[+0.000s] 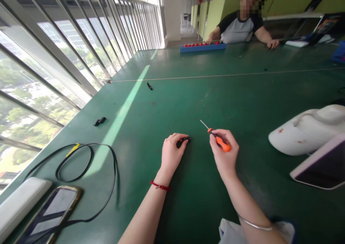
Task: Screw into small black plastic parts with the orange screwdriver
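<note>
My left hand point(174, 147) pinches a small black part point(185, 139) just over the green tabletop; its exact kind is too small to tell. To the right, my right hand point(226, 152) is closed around the orange and black handle of a screwdriver point(221, 141). The thin metal shaft points up and to the left, away from me, and its tip is apart from the black part. A red cord bracelet circles my left wrist, and a silver bangle sits on my right forearm.
On the green table point(172, 107) lie a phone point(51, 213), a white power bank point(23, 204), a looped black cable point(114, 165) and small black pieces point(99, 121). A white jug-like object point(302, 132) stands right. Across the table, a person point(239, 28) touches a blue tray point(202, 49).
</note>
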`<state>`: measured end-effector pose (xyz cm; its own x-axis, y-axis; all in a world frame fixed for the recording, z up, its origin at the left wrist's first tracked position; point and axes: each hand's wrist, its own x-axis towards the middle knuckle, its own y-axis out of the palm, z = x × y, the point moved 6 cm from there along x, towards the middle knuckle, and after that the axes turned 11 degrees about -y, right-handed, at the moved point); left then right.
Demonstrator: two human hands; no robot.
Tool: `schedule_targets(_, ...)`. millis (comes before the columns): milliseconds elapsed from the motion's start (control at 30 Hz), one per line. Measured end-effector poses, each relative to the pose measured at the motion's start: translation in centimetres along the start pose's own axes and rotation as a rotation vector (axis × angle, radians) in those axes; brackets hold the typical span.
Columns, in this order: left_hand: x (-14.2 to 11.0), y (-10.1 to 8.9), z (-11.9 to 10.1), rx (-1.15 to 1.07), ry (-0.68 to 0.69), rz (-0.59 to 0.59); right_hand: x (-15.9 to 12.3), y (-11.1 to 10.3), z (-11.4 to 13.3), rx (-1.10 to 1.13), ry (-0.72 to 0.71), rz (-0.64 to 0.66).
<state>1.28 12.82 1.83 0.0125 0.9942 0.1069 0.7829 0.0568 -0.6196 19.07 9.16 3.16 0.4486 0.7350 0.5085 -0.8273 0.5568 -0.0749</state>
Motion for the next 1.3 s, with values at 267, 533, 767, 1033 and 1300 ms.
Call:
schedule_targets(267,0.2,-0.1,0.4,-0.056,-0.036,-0.007,-0.6,-1.4,-0.8,-0.036,0.102,-0.053)
schedule_targets(533,0.0,-0.1,0.2,-0.031,-0.037,0.001,-1.2,-1.7,-2.2,0.030,0.148,-0.151)
schedule_targets(767,-0.2,-0.2,0.0,-0.007,-0.058,0.000,-1.6,-2.0,-2.9,0.096,0.233,-0.197)
schedule_targets(1033,-0.3,-0.1,0.0,0.002,-0.040,-0.011,-0.9,-1.3,-1.8,0.041,0.080,-0.155)
schedule_targets(1300,-0.1,0.0,0.0,0.008,-0.004,-0.028,-4.1,-3.8,-0.2,-0.024,0.039,-0.159)
